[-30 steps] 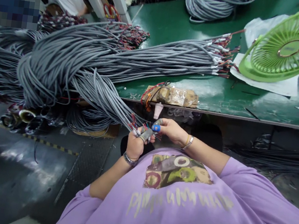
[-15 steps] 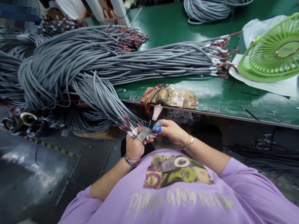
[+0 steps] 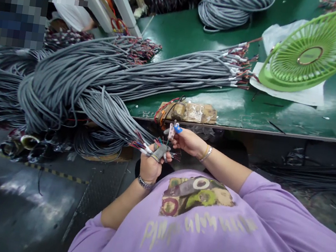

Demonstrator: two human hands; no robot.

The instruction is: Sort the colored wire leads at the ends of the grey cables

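Note:
My left hand [image 3: 151, 163] is closed around the ends of several grey cables [image 3: 117, 113], just below the bench edge. Thin coloured wires [image 3: 162, 141] fan out above its grey-wrapped thumb. To the right, my right hand [image 3: 189, 142] is raised with its fingertips around a small pale pink piece [image 3: 171, 131] under the bench edge. Blue tape [image 3: 178, 128] covers one of those fingertips. A thin wire seems to run between the two hands, too fine to follow. The inner fingers of my left hand are partly hidden.
On the green bench [image 3: 243, 115], a wooden block [image 3: 200, 113] with red and black leads sits at the front edge. A large cable bundle [image 3: 66, 71] drapes over the left side. A green fan [image 3: 310, 56] and a cable coil [image 3: 232, 10] stand farther back. Another person [image 3: 70, 10] is at far left.
My right hand has moved away from my left, up toward the bench edge, and its fingers are now around the pink piece. My left hand keeps its hold; the view has shifted slightly.

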